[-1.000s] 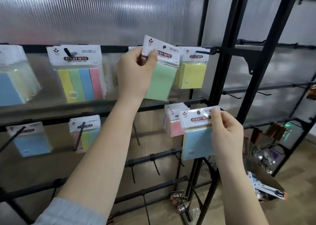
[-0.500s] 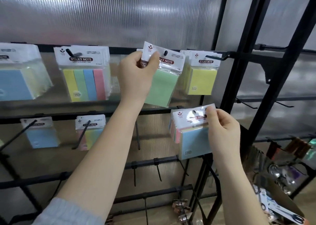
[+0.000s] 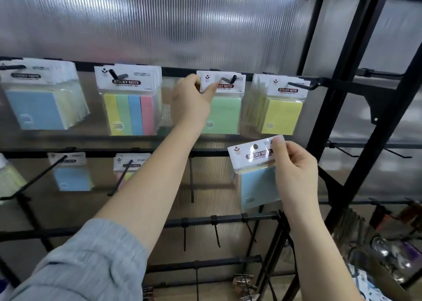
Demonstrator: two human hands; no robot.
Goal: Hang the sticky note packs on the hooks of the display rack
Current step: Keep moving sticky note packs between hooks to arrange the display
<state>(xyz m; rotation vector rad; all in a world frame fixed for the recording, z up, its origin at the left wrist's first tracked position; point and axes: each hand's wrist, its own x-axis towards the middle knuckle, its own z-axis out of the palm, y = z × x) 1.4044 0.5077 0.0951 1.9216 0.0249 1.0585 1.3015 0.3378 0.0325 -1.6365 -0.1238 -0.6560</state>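
1. Green is the pack in hand on the top row: the green pack [image 3: 225,115] hangs with its white header card threaded on a black hook [image 3: 230,79], the hook tip poking out through the hole
2. The left hand [image 3: 191,95] pinches the left edge of that header card between thumb and curled fingers, so the pack is on the hook but not yet let go
3. The right hand [image 3: 294,168] holds a blue pack [image 3: 255,177] lower down and in front of the display rack [image 3: 342,108], thumb and fingers closed on the right side of its card; the pack tilts, its hanging hole is free and on no hook
4. Judged from this, the step is the finish of hanging the green one: it seems only to need seating back along the hook and releasing
5. The next move would call for the blue pack: level its card, line the hole up with a hook tip and slide it on. The bare hooks on the lower rails [image 3: 214,232] look like candidates, or a hook already carrying blue packs at the left [image 3: 38,108]; which one is meant I cannot tell
6. Other packs already hang on the top row: a striped four-colour pack [image 3: 130,111] and a yellow pack [image 3: 284,115], the latter just beside the green one
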